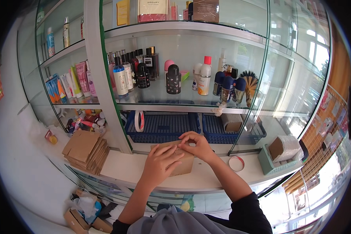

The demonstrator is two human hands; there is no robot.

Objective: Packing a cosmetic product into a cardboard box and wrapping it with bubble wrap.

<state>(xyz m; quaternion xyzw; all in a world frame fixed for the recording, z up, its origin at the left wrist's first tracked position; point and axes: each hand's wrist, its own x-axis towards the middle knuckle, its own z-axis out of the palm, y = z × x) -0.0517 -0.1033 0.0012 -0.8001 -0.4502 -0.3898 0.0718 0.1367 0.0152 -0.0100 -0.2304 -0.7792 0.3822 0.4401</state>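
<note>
A small brown cardboard box lies on the white counter in front of me. Across its top rests my left hand, palm down with the fingers spread. At the box's far upper edge is my right hand, its thumb and index finger brought together near the left fingertips. Whether a bit of tape or anything else is between them is too small to tell. To the right of the box, a roll of tape lies flat on the counter.
Folded cardboard boxes are stacked at the left. Behind are blue plastic baskets, one with a tape roll. A green basket holds a bubble-wrapped box at the right. Glass shelves with bottles rise above.
</note>
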